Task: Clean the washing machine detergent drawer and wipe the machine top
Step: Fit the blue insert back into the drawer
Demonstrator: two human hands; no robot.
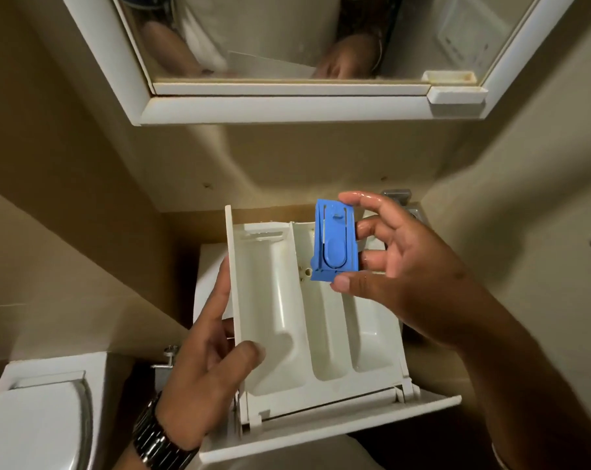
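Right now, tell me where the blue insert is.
The blue insert is pinched in the right hand, above the far right of the detergent drawer that the left hand holds.

Your left hand grips the white detergent drawer by its 9 o'clock wall. Your right hand pinches the blue insert above the drawer's 1 o'clock corner, fingers wet.

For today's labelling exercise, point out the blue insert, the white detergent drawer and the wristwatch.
blue insert (334, 242), head view, on its flat face.
white detergent drawer (277, 307), head view, on the floor of its left compartment.
wristwatch (158, 439), head view, on the metal band at the left wrist.
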